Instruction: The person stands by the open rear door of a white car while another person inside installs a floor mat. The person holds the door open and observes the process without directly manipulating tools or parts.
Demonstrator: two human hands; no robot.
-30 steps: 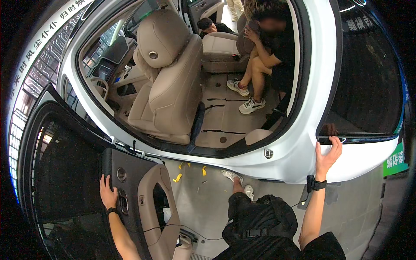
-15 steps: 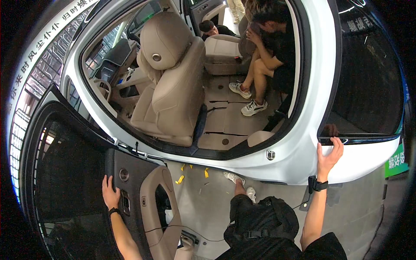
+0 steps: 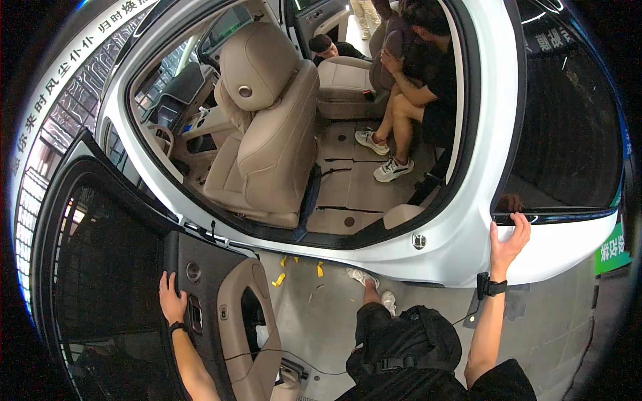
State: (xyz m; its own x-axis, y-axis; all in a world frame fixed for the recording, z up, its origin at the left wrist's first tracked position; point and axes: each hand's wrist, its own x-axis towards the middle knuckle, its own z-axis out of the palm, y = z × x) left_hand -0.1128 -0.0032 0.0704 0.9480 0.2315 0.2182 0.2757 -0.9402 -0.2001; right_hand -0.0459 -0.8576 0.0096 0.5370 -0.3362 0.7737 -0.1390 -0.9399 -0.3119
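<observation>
A white car body [image 3: 461, 220] fills the view, its front doorway open onto a beige leather front seat [image 3: 267, 127] and a tan floor. The open front door [image 3: 120, 287], dark on its inner panel with a tinted window, swings out at the lower left; a curved beige armrest [image 3: 251, 334] runs down its trim, with a round silver fitting and a small switch block just beside it. The closed rear door with dark window glass [image 3: 568, 134] sits at the right. Inside the cabin, a person in dark clothes and white trainers [image 3: 421, 87] sits at the far side.

The left hand [image 3: 171, 301] lies against the front door's inner panel near the switch block, its fingers wrapped on the panel's upper edge. The right hand [image 3: 508, 240], a black watch on its wrist, reaches up to the rear door, fingers curled over the sill below the glass.

Yellow tape scraps [image 3: 281, 277] lie on the grey concrete floor [image 3: 321, 321] between door and car.
</observation>
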